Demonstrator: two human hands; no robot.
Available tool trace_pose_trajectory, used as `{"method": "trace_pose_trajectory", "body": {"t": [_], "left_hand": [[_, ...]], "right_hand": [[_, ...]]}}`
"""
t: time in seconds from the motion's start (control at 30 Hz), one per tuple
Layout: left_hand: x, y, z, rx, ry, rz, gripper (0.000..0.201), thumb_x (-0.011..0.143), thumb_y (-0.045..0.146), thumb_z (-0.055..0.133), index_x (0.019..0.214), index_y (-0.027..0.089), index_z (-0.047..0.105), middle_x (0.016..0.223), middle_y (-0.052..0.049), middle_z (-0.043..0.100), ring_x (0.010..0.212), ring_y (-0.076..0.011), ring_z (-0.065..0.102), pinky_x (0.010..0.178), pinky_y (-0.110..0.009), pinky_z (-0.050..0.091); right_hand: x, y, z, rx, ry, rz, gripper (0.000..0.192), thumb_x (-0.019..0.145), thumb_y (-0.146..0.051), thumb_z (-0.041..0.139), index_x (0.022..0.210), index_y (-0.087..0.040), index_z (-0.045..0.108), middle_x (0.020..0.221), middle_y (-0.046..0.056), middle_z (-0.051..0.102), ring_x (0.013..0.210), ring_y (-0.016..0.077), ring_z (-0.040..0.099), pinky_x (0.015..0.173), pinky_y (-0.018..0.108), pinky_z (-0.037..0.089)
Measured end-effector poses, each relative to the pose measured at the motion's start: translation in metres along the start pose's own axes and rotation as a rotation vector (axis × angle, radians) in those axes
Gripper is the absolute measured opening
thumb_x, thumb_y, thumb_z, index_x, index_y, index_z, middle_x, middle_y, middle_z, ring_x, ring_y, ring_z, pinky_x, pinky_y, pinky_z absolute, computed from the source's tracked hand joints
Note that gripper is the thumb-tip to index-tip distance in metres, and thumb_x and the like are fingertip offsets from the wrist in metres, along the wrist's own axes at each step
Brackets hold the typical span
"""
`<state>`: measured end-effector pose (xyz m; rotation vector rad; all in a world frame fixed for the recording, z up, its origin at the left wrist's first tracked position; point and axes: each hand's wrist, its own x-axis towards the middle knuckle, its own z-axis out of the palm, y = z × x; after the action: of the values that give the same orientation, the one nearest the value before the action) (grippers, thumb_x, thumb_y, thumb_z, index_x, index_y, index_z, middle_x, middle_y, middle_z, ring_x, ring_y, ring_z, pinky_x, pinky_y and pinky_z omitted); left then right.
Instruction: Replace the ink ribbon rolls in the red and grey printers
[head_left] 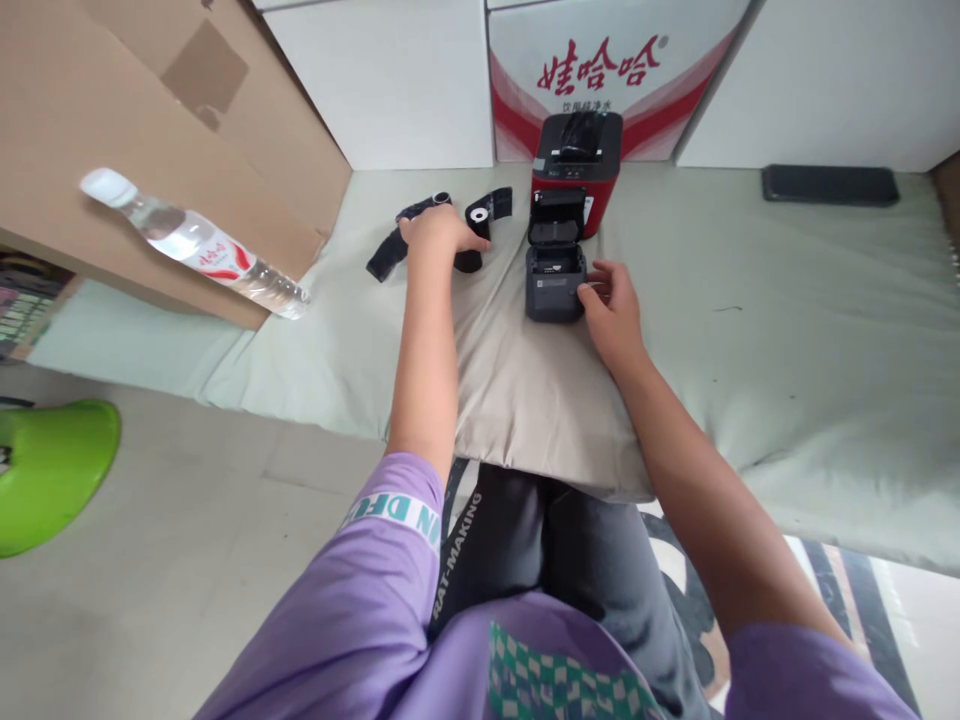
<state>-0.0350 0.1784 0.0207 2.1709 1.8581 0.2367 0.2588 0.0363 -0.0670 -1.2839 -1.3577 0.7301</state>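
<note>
My left hand [439, 228] is palm down over two black rolls, its thumb pressed on the right-hand roll [470, 262], whose white core faces up and whose loose strip trails to the right. The other fingers are mostly hidden behind the hand. Beside them lies the left-hand black roll [386, 256], also with a strip hanging loose. A small dark grey label printer [556, 300] stands with its lid raised, showing the inside compartment. At its right side, my right hand [613, 305] holds the corner with bent fingers and thumb.
Right behind the small printer stands a larger red and black printer [576, 180]. A black phone-like slab [830, 185] lies at the right. A water bottle [217, 250] leans by a cardboard box [172, 130] on the left. White boxes [390, 90] line the back of the cloth-covered surface [750, 350].
</note>
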Motion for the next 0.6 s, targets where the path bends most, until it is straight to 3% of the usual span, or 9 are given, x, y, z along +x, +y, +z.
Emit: {"method": "trace_pose_trajectory", "body": {"t": [0.07, 0.13, 0.2, 0.33, 0.4, 0.5, 0.6], "left_hand": [[0.008, -0.004, 0.008, -0.003, 0.033, -0.127, 0.059, 0.049, 0.068, 0.091, 0.087, 0.027, 0.072, 0.097, -0.009, 0.081, 0.130, -0.0389, 0.064, 0.117, -0.065, 0.039], [0.006, -0.004, 0.003, -0.001, 0.062, -0.098, 0.053, 0.047, 0.060, 0.093, 0.083, 0.027, 0.071, 0.093, -0.008, 0.079, 0.124, -0.0429, 0.066, 0.115, -0.069, 0.040], [-0.007, 0.004, -0.014, 0.001, 0.054, -0.028, 0.044, 0.050, 0.050, 0.092, 0.081, 0.027, 0.072, 0.083, -0.006, 0.075, 0.116, -0.0415, 0.068, 0.113, -0.065, 0.043], [-0.060, 0.051, -0.061, -0.128, -0.045, 0.143, 0.039, 0.068, 0.046, 0.084, 0.103, 0.029, 0.077, 0.073, -0.003, 0.065, 0.093, -0.0314, 0.069, 0.086, -0.046, 0.051], [-0.087, 0.082, -0.078, -0.214, -0.201, 0.253, 0.050, 0.074, 0.047, 0.081, 0.119, 0.027, 0.076, 0.069, -0.002, 0.059, 0.083, -0.0260, 0.064, 0.075, -0.039, 0.046], [-0.110, 0.119, -0.086, -0.284, -0.333, 0.411, 0.052, 0.078, 0.045, 0.081, 0.125, 0.025, 0.074, 0.067, -0.001, 0.053, 0.076, -0.0194, 0.050, 0.068, -0.035, 0.036], [-0.112, 0.136, -0.078, -0.307, -0.338, 0.476, 0.042, 0.079, 0.030, 0.078, 0.120, 0.023, 0.073, 0.071, 0.000, 0.054, 0.073, -0.0155, 0.042, 0.068, -0.034, 0.032]], "right_hand": [[0.000, 0.000, 0.000, -0.002, -0.003, 0.011, 0.052, 0.089, -0.058, 0.070, 0.128, -0.026, 0.059, 0.120, 0.011, 0.071, 0.101, 0.0249, 0.069, 0.100, 0.053, 0.061], [-0.001, 0.000, 0.001, -0.008, -0.002, 0.017, 0.052, 0.089, -0.057, 0.070, 0.129, -0.025, 0.059, 0.122, 0.011, 0.071, 0.103, 0.0254, 0.069, 0.100, 0.053, 0.061], [-0.003, -0.002, 0.002, -0.021, 0.015, 0.012, 0.049, 0.090, -0.054, 0.069, 0.129, -0.025, 0.060, 0.123, 0.012, 0.070, 0.103, 0.0252, 0.069, 0.099, 0.052, 0.061], [-0.009, -0.013, 0.001, -0.051, 0.075, -0.095, 0.046, 0.090, -0.054, 0.071, 0.126, -0.026, 0.065, 0.125, 0.012, 0.068, 0.109, 0.0259, 0.067, 0.096, 0.049, 0.061], [-0.012, -0.022, -0.001, -0.030, 0.065, -0.193, 0.044, 0.092, -0.057, 0.070, 0.124, -0.028, 0.068, 0.125, 0.010, 0.069, 0.113, 0.0259, 0.066, 0.099, 0.049, 0.061], [-0.015, -0.032, -0.001, 0.095, -0.006, -0.291, 0.044, 0.094, -0.064, 0.067, 0.122, -0.030, 0.072, 0.121, 0.007, 0.072, 0.105, 0.0237, 0.070, 0.097, 0.047, 0.061], [-0.015, -0.034, 0.001, 0.279, -0.063, -0.266, 0.051, 0.092, -0.071, 0.068, 0.123, -0.031, 0.071, 0.113, 0.005, 0.076, 0.095, 0.0226, 0.073, 0.091, 0.046, 0.064]]}}
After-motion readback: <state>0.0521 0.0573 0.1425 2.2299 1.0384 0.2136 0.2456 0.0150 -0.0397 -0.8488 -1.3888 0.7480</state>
